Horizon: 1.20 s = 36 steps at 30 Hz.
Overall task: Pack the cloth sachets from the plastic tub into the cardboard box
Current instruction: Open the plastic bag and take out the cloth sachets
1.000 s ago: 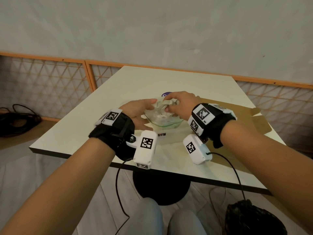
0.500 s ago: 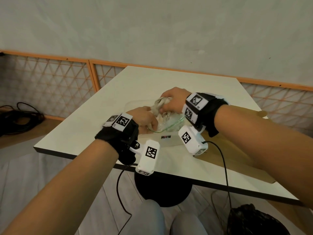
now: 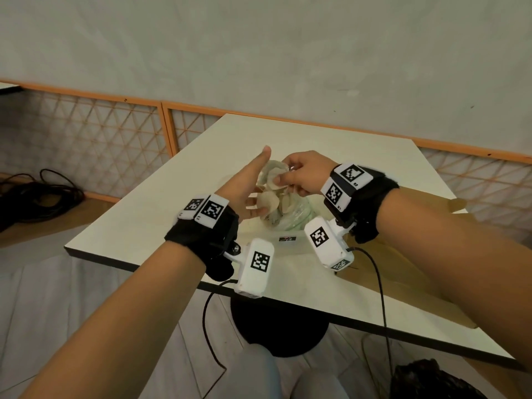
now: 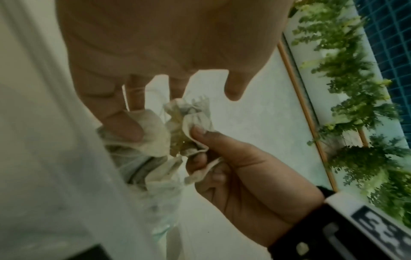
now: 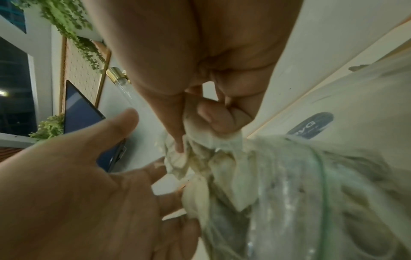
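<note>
A bunch of pale cloth sachets hangs together above the clear plastic tub, which has a green rim. My right hand pinches the top of the bunch between thumb and fingers. My left hand is beside the bunch on the left, thumb straight up, its loose fingers touching a lower sachet. More sachets fill the tub. The flat brown cardboard box lies to the right, partly hidden by my right forearm.
The tub rests on a white flat piece with a dark round label. The white table ends near my wrists. An orange lattice fence runs behind it, cables lie on the floor at left, and a black bag sits low right.
Both hands rose from the tub, the right one drawing a bunch of sachets up. The left hand left the tub's side and opened, thumb up, against the bunch.
</note>
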Each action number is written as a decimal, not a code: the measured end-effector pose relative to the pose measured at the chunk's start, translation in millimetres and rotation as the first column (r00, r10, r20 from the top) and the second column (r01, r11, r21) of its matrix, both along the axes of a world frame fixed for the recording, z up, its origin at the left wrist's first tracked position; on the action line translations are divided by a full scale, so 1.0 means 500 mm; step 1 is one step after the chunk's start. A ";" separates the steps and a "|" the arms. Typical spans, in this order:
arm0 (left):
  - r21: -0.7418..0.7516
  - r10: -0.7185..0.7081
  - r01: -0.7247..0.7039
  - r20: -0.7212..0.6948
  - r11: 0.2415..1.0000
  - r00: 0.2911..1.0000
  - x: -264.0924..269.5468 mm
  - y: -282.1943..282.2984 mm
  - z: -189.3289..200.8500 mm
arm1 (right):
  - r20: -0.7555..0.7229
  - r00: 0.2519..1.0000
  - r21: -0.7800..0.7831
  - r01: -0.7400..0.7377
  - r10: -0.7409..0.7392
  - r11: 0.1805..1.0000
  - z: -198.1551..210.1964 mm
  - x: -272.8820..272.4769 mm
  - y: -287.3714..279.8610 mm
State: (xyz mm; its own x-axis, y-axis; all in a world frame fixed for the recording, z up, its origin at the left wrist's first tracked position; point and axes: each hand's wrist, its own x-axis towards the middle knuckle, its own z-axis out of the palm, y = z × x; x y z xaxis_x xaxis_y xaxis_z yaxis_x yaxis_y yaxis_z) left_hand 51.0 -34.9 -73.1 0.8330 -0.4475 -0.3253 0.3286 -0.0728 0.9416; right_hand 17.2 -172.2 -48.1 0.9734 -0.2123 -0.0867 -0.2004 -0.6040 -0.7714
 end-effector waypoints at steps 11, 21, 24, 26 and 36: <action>-0.121 -0.118 0.114 -0.024 0.986 0.993 0.007 0.008 -0.027 | -0.048 0.998 0.203 -0.034 0.044 0.979 0.000 0.012 0.021; 0.123 -0.097 0.076 0.179 0.990 0.979 0.023 -0.015 -0.063 | -0.206 0.966 -0.524 -0.246 0.159 0.815 0.004 -0.019 0.002; -0.059 -0.037 0.040 0.040 0.997 0.998 0.022 -0.008 -0.064 | -0.251 0.952 -0.620 -0.297 0.176 0.726 0.017 -0.007 0.015; -0.145 -0.039 0.029 -0.067 0.989 0.997 0.025 0.000 -0.061 | -0.289 0.941 -0.681 -0.330 0.175 0.654 0.021 0.004 0.022; -0.302 -0.056 -0.031 -0.275 0.953 0.960 0.014 0.005 -0.041 | -0.379 0.902 -0.640 -0.418 0.208 0.645 0.041 0.026 0.041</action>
